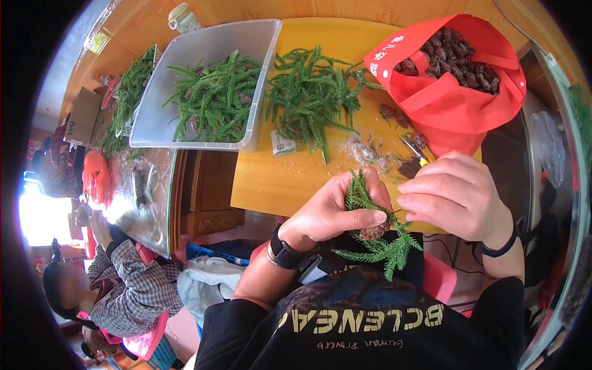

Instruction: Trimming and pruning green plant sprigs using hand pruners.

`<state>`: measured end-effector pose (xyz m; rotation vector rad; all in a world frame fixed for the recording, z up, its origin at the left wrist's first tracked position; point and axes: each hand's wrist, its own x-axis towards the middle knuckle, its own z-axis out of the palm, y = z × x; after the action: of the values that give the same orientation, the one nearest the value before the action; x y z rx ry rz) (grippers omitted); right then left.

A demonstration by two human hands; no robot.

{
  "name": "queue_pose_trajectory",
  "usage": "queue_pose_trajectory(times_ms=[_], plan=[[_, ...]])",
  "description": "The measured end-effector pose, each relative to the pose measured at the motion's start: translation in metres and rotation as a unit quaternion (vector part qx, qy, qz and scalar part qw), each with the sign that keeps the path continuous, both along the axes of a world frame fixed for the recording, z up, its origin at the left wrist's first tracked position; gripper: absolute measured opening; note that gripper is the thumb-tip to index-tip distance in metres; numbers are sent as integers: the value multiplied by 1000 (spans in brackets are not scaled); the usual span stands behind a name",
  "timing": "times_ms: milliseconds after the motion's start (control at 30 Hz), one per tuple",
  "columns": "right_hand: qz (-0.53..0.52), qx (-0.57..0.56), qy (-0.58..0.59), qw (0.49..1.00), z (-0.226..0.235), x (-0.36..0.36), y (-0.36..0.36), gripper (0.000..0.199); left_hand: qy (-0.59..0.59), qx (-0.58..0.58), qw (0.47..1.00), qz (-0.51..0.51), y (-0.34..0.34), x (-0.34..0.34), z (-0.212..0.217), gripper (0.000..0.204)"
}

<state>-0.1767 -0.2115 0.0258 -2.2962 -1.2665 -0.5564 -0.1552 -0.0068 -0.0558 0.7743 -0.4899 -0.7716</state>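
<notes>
My left hand is closed around a green artificial pine sprig, thumb pressed across it. A brown pine cone sits against the sprig just below that thumb. Close on the right, my right hand has its fingers bent and drawn together beside the sprig's stem; what they pinch, if anything, is too small to make out. Beyond the right hand, a cutting tool with yellow on its handles lies on the yellow table.
A pile of green sprigs lies beside a clear plastic tub holding sprigs with cones. A red bag full of pine cones stands at the far right. Loose cones and whitish scraps lie nearby. Another person sits at left.
</notes>
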Motion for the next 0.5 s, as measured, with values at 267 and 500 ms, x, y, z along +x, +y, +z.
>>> queue_pose_trajectory(times_ms=[267, 500], plan=[[-100, -57, 50, 992, 7, -4, 2, 16, -210, 131, 959, 137, -1, -2, 14, 18], [-104, 12, 110, 988, -2, -2, 0, 24, -324, 176, 910, 188, 0, -5, 18, 17]])
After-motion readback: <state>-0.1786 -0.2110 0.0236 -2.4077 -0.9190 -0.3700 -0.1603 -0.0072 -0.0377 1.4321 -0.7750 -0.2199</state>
